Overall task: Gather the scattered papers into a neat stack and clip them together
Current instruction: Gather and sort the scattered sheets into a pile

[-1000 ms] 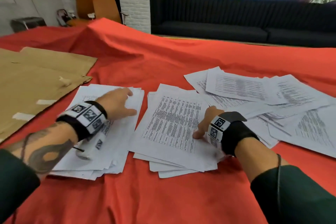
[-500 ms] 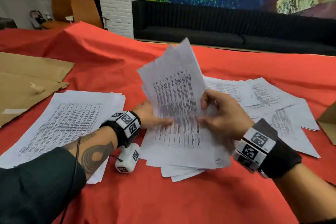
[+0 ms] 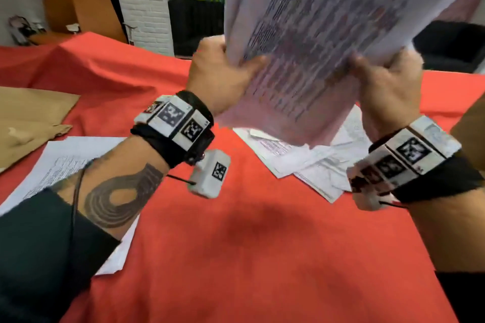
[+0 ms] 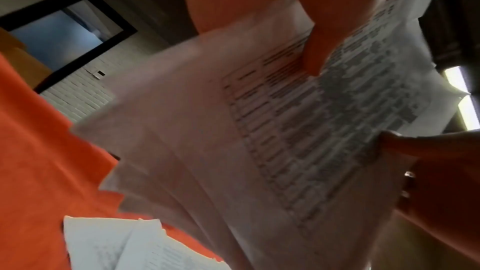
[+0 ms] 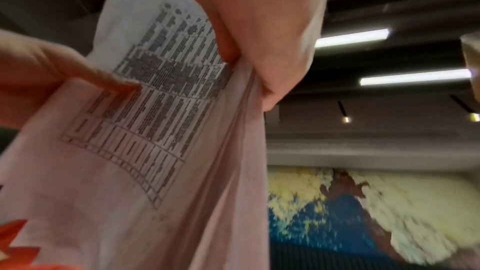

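A thick bundle of printed papers (image 3: pixel 309 42) is held upright, well above the red tablecloth (image 3: pixel 236 244). My left hand (image 3: pixel 223 71) grips its left edge, thumb pressed on the front sheet. My right hand (image 3: pixel 385 81) grips the right edge, fingers curled behind. In the left wrist view the bundle (image 4: pixel 272 130) fans down with uneven lower edges. The right wrist view shows the same sheets (image 5: pixel 145 130) pinched at their side. More loose papers (image 3: pixel 309 162) lie on the cloth under the bundle, and another pile (image 3: pixel 60 162) lies at the left under my forearm. No clip is in view.
Brown cardboard sheets (image 3: pixel 29 115) lie flat at the far left of the table. A black sofa (image 3: pixel 196 26) and a white brick pillar (image 3: pixel 141 0) stand behind the table. A brown cardboard edge (image 3: pixel 469 123) shows at the far right.
Both hands have lifted the middle pile off the cloth and raised it upright toward the camera. The left hand came off the left pile and took the bundle's left edge.
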Available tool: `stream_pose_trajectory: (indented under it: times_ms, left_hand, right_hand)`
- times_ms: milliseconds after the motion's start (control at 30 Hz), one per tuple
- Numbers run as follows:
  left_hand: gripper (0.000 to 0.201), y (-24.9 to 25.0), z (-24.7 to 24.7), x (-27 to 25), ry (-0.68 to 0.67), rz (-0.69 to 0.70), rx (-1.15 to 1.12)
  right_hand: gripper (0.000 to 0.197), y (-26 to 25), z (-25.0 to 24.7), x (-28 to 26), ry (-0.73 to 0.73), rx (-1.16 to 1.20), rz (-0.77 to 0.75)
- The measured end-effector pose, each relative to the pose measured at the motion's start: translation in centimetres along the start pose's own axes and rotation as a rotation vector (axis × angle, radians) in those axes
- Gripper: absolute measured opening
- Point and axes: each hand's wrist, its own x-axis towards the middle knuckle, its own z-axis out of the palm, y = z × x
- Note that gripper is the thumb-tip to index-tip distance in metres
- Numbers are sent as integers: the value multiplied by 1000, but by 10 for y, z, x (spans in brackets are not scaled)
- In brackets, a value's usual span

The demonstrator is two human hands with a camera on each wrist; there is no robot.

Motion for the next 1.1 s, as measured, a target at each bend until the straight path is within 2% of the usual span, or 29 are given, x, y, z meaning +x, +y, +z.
stream_pose_trajectory:
  times_ms: [100, 200, 300, 400, 467, 500, 567, 667, 733, 800, 867, 933, 1033, 1100]
  left_hand:
    - [45, -7, 7, -9, -23, 7, -38]
    - [65, -40, 11, -27, -78, -93, -115]
    - [45, -55, 16, -36, -151, -174, -87]
    - [23, -40, 13, -26, -115, -95, -25]
    - [25, -28, 8, -21, -91, -24, -113]
    - [29, -26, 5, -21, -96, -32, -207]
    - [33, -38, 4, -31, -109, -142, -356]
    - [40, -68, 8, -63, -160, -368, -398]
    - [29, -72, 12, -73, -151, -380, -373]
    - [15, -65, 13, -69, -69, -326, -345]
    - [10, -57, 14, -60, -11, -279, -383]
    - [18, -63, 17, -59, -16, -319, -462]
    - [35, -91, 24, -75, -76, -465, -439]
    - [33, -106, 28, -85, -117, -501, -364]
  right_hand:
    - [42, 4, 5, -6, -37, -22, 18]
    - [36, 27, 2, -36, -55, -54, 154]
    - [27, 38, 0, -51, -68, -170, 167]
    - [23, 21, 5, -42, -61, -174, 23]
    - [25, 9, 7, -35, -44, -132, -60]
    - [29, 5, 7, -35, -48, -96, -65]
    - [35, 9, 6, -44, -93, -76, 26]
    - [29, 31, 1, -71, -169, -218, 150]
    - [25, 37, 1, -78, -144, -262, 127]
    - [22, 34, 4, -74, -80, -231, 78]
    - [20, 28, 7, -67, -42, -170, 49]
    - [22, 35, 7, -65, -59, -183, 83]
    - [26, 59, 5, -75, -112, -271, 228]
    - [28, 72, 4, -83, -141, -285, 320]
